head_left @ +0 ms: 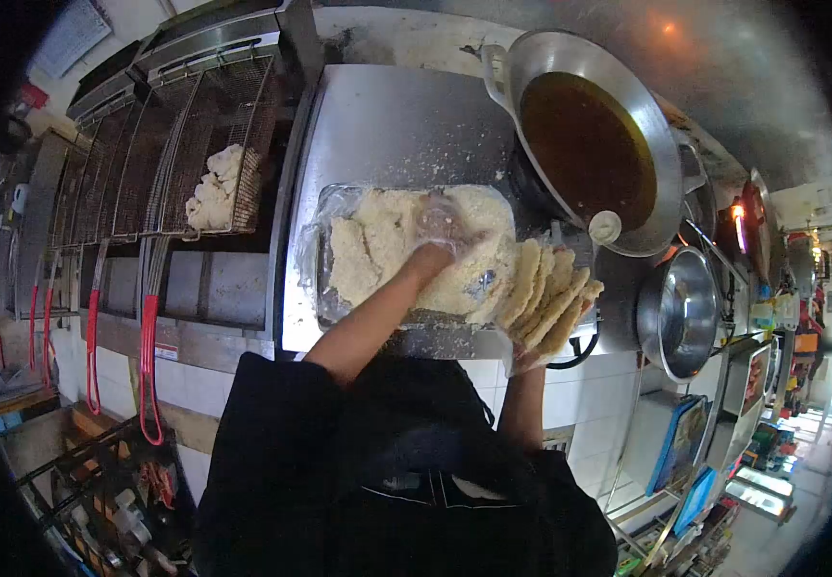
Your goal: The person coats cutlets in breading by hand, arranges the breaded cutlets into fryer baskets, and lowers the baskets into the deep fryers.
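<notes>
A clear plastic-lined tray on the steel counter holds pale breadcrumbs. My left hand, in a thin clear glove, reaches palm down into the crumbs. Its thumb is spread to the right and the other fingers are blurred and dusted with crumbs. One flat breaded piece lies at the tray's left side. Beside the tray's right end, my right hand, also gloved, is shut on several flat breaded cutlets, fanned side by side. Most of its fingers are hidden by the cutlets.
A large wok of dark oil stands behind and to the right, with a small round cup near its front rim. To the left are fryer baskets, one holding pale battered pieces. A metal bowl sits at the right.
</notes>
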`<state>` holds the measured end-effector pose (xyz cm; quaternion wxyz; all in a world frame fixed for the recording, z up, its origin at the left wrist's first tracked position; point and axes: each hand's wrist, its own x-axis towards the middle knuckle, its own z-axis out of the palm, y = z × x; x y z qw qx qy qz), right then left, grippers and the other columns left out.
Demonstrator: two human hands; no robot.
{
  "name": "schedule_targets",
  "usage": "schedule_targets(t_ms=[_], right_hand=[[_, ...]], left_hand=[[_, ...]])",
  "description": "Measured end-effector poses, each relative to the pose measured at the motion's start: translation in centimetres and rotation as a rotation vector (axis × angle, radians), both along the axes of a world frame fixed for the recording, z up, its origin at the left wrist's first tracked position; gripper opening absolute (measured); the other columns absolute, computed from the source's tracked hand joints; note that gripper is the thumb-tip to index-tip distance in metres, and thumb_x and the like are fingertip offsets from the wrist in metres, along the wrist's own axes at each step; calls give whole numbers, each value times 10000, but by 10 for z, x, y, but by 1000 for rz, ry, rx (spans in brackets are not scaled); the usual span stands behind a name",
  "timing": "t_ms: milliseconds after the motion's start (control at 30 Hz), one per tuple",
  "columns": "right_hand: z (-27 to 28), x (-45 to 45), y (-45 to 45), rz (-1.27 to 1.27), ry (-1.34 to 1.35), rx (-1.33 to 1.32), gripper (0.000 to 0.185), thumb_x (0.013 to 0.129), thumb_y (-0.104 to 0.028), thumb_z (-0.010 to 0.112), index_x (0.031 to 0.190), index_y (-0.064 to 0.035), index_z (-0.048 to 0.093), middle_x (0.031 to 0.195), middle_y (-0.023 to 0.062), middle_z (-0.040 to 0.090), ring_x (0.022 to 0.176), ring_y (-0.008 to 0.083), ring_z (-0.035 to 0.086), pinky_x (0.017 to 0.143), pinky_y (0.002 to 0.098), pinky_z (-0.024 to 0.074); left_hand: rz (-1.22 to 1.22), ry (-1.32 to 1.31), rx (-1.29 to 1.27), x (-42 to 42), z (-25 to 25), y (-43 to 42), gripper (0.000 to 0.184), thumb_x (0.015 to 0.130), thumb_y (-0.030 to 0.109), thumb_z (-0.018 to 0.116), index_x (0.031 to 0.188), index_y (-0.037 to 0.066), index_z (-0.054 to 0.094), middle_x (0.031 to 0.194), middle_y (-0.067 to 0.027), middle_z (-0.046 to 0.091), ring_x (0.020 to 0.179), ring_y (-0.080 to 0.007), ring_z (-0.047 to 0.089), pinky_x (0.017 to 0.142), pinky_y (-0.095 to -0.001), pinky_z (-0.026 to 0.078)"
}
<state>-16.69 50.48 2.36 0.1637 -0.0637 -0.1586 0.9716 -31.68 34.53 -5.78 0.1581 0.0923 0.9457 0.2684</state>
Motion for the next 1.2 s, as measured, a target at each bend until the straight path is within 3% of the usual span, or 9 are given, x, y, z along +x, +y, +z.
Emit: schedule_targets(t_ms=[200, 300, 400, 500, 600, 700, 900, 1000, 1200], right_hand=[[9, -8, -17, 131, 104, -49, 734, 928, -631, 436, 1460, -131, 364, 1509, 125, 359, 1370, 332, 369, 1148, 496, 301], [12, -18, -35, 136, 53, -50, 786, 922, -659, 397, 1484, -114, 320, 1532, 139, 319, 1392, 351, 334, 1162, 504, 271], [20, -27, -48, 194, 123, -103, 794, 916, -639, 414, 1493, -105, 303, 1535, 151, 310, 1397, 363, 323, 1162, 516, 269], [26, -35, -60, 241, 116, -128, 782, 918, -626, 417, 1488, -101, 312, 1525, 153, 328, 1384, 363, 344, 1152, 515, 290], [26, -37, -69, 289, 80, -138, 770, 920, -613, 420, 1483, -97, 321, 1514, 155, 346, 1371, 362, 366, 1142, 514, 311], [31, -41, -74, 319, 56, -141, 758, 922, -600, 423, 1478, -93, 331, 1504, 156, 364, 1358, 362, 388, 1132, 514, 332], [25, -39, -70, 320, -3, -110, 702, 939, -561, 442, 1462, -100, 359, 1481, 151, 402, 1328, 353, 430, 1113, 511, 364], [22, -37, -71, 325, 2, -121, 699, 941, -557, 445, 1463, -102, 357, 1483, 150, 398, 1331, 350, 425, 1116, 510, 360], [20, -33, -67, 300, -2, -118, 692, 945, -551, 451, 1465, -106, 354, 1488, 146, 391, 1338, 345, 416, 1122, 508, 352]], left_hand=[[20, 240, -243, -10, -10, -4, 1008, 739, 730, 619, 1364, -38, 430, 1361, -245, 484, 1241, -379, 480, 1079, -464, 349], [186, 397, 424, 7, 28, -41, 862, 723, 595, 738, 1291, -4, 490, 1208, -191, 553, 1105, -335, 528, 1000, -439, 410], [351, -602, 1409, 24, 89, -85, 684, 730, 414, 819, 1191, 5, 521, 1105, -135, 556, 1008, -276, 551, 880, -419, 476], [9, -147, 912, 60, 158, -95, 750, 735, 292, 839, 1302, 15, 435, 1192, -128, 525, 1087, -253, 536, 927, -398, 461], [-97, 175, 862, 85, 173, -92, 852, 743, 259, 824, 1404, 45, 331, 1264, -144, 482, 1153, -246, 511, 975, -394, 438], [-120, 115, 1026, 85, 182, -94, 801, 773, 302, 785, 1406, 49, 362, 1303, -176, 459, 1205, -284, 500, 1020, -391, 416], [-407, 444, 339, 90, 175, -109, 479, 858, 378, 648, 1293, 206, 544, 1328, -239, 442, 1217, -423, 497, 1016, -454, 441], [-300, 131, 430, 92, 191, -108, 433, 883, 410, 605, 1255, 189, 588, 1369, -249, 406, 1269, -443, 445, 1008, -486, 455], [-281, 474, 147, 105, 203, -80, 635, 772, 502, 704, 1223, 78, 564, 1313, -274, 472, 1234, -496, 461, 1029, -519, 432]])
